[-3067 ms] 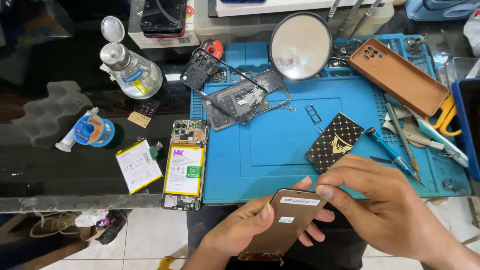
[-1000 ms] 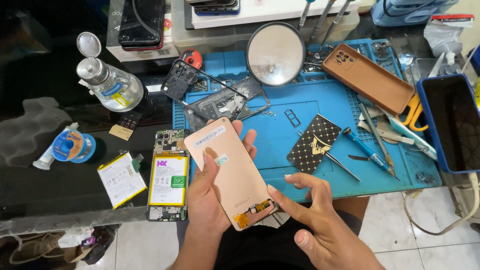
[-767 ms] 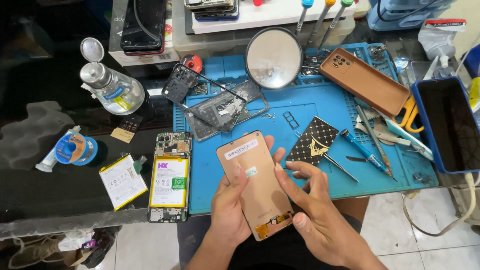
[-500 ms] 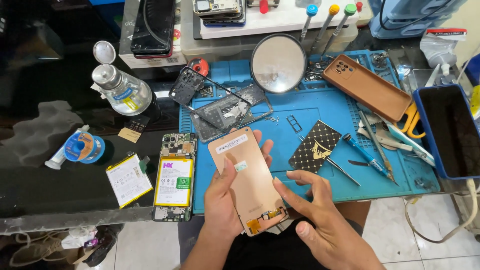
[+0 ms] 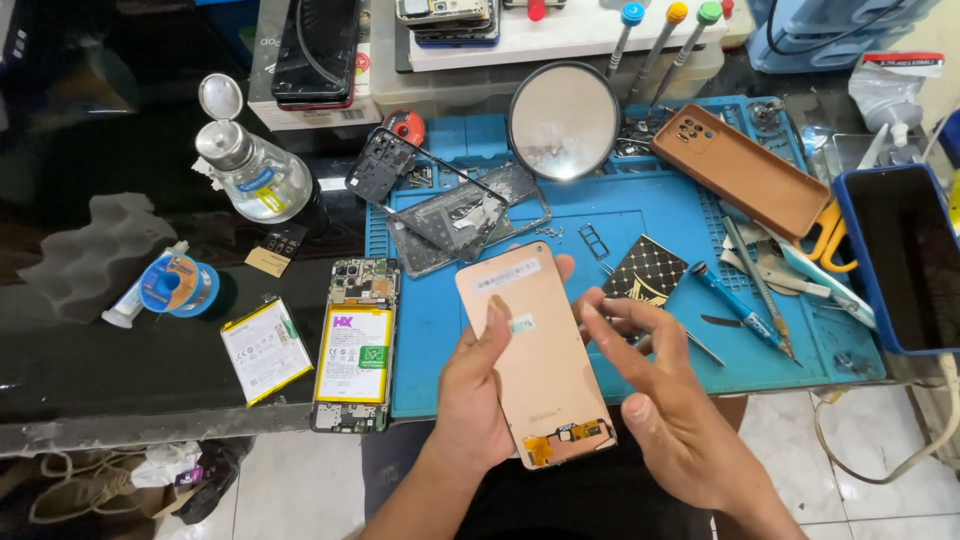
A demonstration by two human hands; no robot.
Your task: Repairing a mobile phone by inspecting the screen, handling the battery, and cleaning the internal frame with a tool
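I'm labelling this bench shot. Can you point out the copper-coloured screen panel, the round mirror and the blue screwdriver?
copper-coloured screen panel (image 5: 535, 350): head view, middle of its back.
round mirror (image 5: 563, 120): head view, centre of the glass.
blue screwdriver (image 5: 735, 303): head view, on the handle.

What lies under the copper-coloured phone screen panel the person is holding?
The left hand supports the screen panel from beneath, thumb on top. Behind it lies the blue work mat. The palm and the mat directly underneath are covered.

You are at a phone repair workshop bench: a blue repair mat (image 5: 500, 330), an opened phone (image 5: 353, 345) with its battery showing, precision screwdrivers (image 5: 650, 45), a round magnifier (image 5: 563, 120) and stacked phones (image 5: 445, 20).
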